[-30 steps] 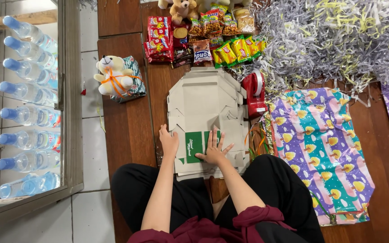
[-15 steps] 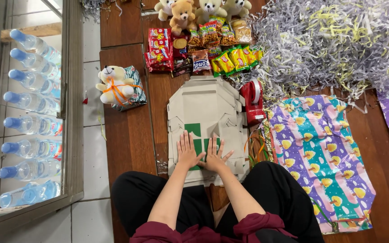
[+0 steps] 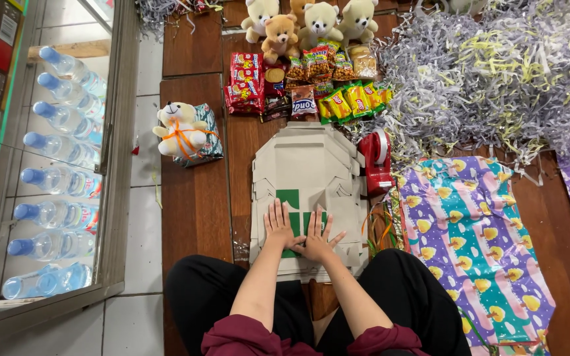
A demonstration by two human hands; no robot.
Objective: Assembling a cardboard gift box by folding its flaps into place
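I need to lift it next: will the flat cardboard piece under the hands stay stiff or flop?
The flat cardboard probably bends at its visible creases and flaps, so it may sag. It looks thin, likely light. Both hands, left and right, press it flat.

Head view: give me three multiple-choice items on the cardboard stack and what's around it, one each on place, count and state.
1. Where is the red tape dispenser?
A. by the right edge of the flat cardboard stack
B. on the white tiles
C. among the water bottles

2. How many teddy bears sit in the row at the top?
A. one
B. four
C. seven

3. How are the hands placed?
A. gripping a bottle
B. raised in the air
C. flat on the cardboard, side by side

Key: 1 A, it touches that edge. 2 B, four show. 3 C, left hand and right hand press palms down, fingers spread.
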